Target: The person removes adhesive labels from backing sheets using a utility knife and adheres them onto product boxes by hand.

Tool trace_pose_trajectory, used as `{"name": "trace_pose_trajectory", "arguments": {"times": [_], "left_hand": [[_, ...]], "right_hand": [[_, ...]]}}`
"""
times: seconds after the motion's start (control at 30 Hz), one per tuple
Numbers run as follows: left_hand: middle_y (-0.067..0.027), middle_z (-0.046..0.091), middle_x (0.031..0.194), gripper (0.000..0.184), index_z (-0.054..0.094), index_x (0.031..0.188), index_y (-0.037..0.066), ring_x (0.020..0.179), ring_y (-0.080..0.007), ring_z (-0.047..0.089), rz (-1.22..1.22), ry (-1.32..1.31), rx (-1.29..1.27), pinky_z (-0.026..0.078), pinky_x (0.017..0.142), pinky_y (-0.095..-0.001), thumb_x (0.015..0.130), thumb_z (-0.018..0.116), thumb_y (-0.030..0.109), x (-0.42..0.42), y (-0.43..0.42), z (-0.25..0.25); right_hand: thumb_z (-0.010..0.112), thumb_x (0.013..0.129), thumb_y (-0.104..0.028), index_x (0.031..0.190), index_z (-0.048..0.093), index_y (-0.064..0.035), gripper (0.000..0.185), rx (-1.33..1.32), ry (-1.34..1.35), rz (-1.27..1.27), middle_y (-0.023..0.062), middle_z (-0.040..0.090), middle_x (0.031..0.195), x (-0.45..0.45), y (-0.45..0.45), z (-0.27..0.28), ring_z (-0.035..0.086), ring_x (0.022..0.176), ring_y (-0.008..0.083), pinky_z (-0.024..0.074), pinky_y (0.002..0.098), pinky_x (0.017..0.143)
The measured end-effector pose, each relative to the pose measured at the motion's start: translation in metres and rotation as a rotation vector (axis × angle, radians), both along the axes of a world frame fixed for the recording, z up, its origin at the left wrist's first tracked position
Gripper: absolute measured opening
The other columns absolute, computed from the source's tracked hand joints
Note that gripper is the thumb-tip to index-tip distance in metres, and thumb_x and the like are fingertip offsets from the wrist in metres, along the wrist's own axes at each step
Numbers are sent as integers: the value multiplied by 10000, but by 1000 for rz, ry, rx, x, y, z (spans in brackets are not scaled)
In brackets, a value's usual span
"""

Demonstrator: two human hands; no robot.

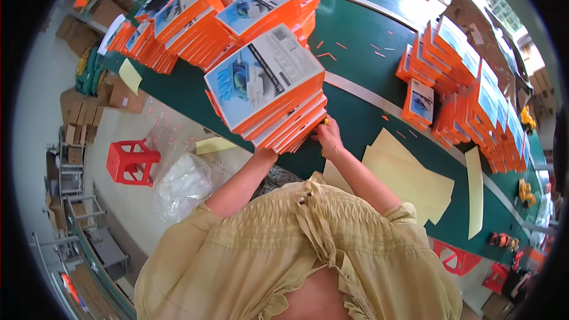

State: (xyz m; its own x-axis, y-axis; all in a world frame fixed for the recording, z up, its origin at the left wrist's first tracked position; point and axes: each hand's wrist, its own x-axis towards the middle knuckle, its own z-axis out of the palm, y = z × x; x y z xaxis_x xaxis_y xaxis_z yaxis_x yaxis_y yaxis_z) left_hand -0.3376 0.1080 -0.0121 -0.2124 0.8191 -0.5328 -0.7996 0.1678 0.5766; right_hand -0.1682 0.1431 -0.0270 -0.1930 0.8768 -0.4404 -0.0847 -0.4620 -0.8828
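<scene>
A stack of orange-and-white printed boxes [269, 80] stands in front of me at the table's near edge, its layers slightly fanned. My left hand [267, 154] is at the stack's lower near corner, gripping it from below; its fingers are hidden by the boxes. At the stack's lower right side is my right hand [329, 137], closed around a thin yellow tool [326, 122], of which only small parts show. That hand is close against the box edges; whether it presses on them I cannot tell.
More stacked boxes [195, 15] stand behind at the left, and others [468, 83] at the right. Pale yellow sheets [403, 178] lie on the green table [355, 24] among orange scraps. A red stool [131, 163] and plastic bag [186, 184] are on the floor.
</scene>
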Motion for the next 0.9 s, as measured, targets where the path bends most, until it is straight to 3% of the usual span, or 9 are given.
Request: {"name": "trace_pose_trajectory", "arguments": {"times": [0.17,0.23,0.4,0.47,0.57,0.63,0.73,0.77,0.9], "left_hand": [[-66,580,1319,520,515,1322,117,1155,-263,595,23,48,-92,512,975,-456,971,463,497,34,23,7],[-49,557,1358,598,494,1349,132,1185,-283,581,-109,90,-32,474,1024,-488,959,414,577,40,35,1],[-78,544,1373,607,469,1377,126,1216,-280,560,-237,81,130,478,1012,-506,967,385,566,50,57,8],[-88,535,1381,636,465,1380,135,1224,-292,549,-315,103,114,487,979,-538,953,369,596,43,59,-1],[-89,518,1398,728,468,1386,169,1242,-315,528,-411,253,-35,479,944,-569,895,350,693,34,52,9],[-99,522,1371,639,484,1352,160,1183,-299,550,-371,278,-46,480,925,-548,901,428,608,10,49,-6],[-110,621,1153,398,566,1206,100,996,-244,600,-134,639,-131,507,863,-450,899,530,351,-13,17,-27],[-114,650,1066,323,586,1155,71,917,-223,618,-120,814,-111,524,824,-404,896,549,260,-3,-2,-11],[-121,682,942,247,607,1112,3,772,-185,649,-406,770,-64,532,709,-283,905,525,109,69,-52,6]], "right_hand": [[484,940,-162,1185,571,-129,262,-55,33,-163,16,652,1044,30,12,17,621,914,135,479,340,799],[487,941,-174,1192,570,-132,267,-65,18,-208,11,652,1043,39,17,12,620,921,137,480,342,802],[462,931,-179,1184,590,-155,285,-68,-15,-248,11,649,1044,51,29,-3,609,953,149,477,359,827],[445,919,-140,1062,645,-34,268,51,-71,-346,60,641,814,47,24,13,576,678,139,464,290,560],[476,886,-168,1100,627,-33,295,58,-158,-318,102,643,772,54,14,27,602,618,193,480,326,550],[477,861,-153,1145,600,-39,329,128,-273,-305,137,646,816,65,11,14,622,592,251,505,376,563],[533,911,-222,1183,569,-88,305,186,-229,-262,37,614,894,124,-27,48,615,668,130,473,279,529],[545,901,-208,1136,593,-84,270,523,-211,-313,39,619,885,163,-43,28,602,603,121,456,263,500],[517,906,-163,1085,620,-71,226,335,-933,-650,27,595,796,355,-116,2,563,612,113,466,259,504]]}}
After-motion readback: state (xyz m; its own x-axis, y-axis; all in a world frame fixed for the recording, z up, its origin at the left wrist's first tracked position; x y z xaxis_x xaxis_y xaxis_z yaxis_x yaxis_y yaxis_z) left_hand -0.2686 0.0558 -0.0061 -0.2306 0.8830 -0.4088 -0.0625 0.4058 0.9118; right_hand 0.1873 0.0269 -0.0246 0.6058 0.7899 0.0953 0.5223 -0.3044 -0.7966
